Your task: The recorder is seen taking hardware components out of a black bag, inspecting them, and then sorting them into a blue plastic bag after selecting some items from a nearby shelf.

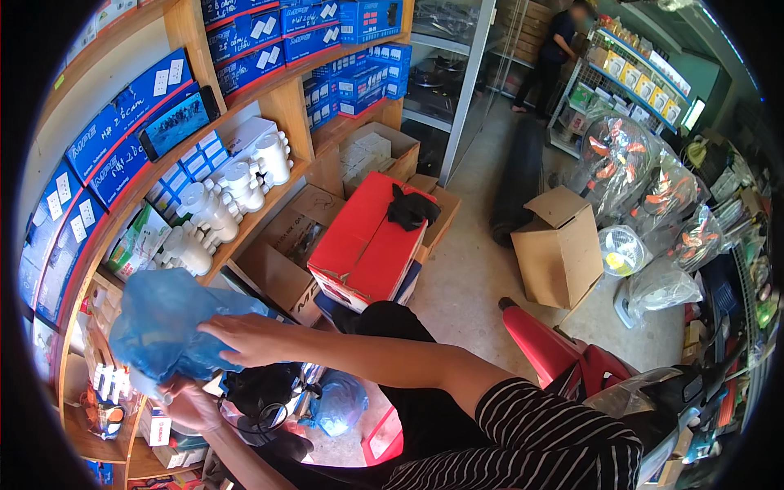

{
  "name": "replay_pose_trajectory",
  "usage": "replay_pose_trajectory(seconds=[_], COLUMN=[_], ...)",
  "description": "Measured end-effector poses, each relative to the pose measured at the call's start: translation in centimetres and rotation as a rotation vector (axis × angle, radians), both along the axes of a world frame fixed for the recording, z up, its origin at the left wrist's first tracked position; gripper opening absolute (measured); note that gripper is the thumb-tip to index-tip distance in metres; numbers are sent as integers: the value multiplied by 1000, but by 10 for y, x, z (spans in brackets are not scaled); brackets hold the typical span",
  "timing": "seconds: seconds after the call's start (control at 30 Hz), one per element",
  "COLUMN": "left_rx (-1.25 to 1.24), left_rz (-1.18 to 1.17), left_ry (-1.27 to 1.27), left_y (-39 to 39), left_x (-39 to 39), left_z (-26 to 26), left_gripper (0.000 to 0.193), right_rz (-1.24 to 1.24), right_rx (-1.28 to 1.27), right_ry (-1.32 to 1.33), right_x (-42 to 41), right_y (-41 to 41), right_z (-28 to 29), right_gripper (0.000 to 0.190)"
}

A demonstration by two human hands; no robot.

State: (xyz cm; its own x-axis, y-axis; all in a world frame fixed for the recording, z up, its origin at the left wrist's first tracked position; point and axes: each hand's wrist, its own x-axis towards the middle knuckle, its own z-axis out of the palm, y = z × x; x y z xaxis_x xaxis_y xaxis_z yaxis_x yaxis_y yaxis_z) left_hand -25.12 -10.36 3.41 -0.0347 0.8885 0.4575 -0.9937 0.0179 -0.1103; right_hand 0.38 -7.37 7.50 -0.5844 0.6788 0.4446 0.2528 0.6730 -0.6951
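A crinkled blue plastic bag point(162, 321) is held up in front of the wooden shelf at left. My left hand point(190, 404) grips its lower end, where a whitish piece point(146, 383) shows beside the fingers; what it is I cannot tell. From the other side, my right hand point(251, 340) has its fingers on the bag's edge. The bag's contents are hidden by the film. White plastic junction boxes point(208, 211) stand on the shelf just behind it.
A red carton point(373, 236) bears a black bag point(411, 208). Below my arms lie another blue bag point(337, 401) and a black bag point(263, 392). A phone point(179, 124) leans on blue boxes. A red motorbike point(576, 361) is at right; a person point(554, 55) stands far back.
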Motion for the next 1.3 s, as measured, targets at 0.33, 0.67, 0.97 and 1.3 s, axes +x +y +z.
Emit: replay_pose_trajectory(seconds=[0.33, 0.67, 0.97, 1.3], left_rx=[20, -716, -589, -334], left_rz=[327, 1200, 1507, 868], left_ry=[257, 700, 1583, 2282], left_y=[-35, -68, -89, -45], left_x=[-29, -66, -39, -48], left_z=[13, 68, 43, 12], left_gripper=[56, 46, 45, 43], right_rz=[-645, -497, 188, 263], right_rx=[207, -167, -167, -859], right_ry=[-93, 42, -169, 214], right_x=[-48, -105, -132, -86], right_y=[60, 72, 72, 42], right_z=[-51, -21, -18, 14], right_gripper=[17, 33, 31, 30])
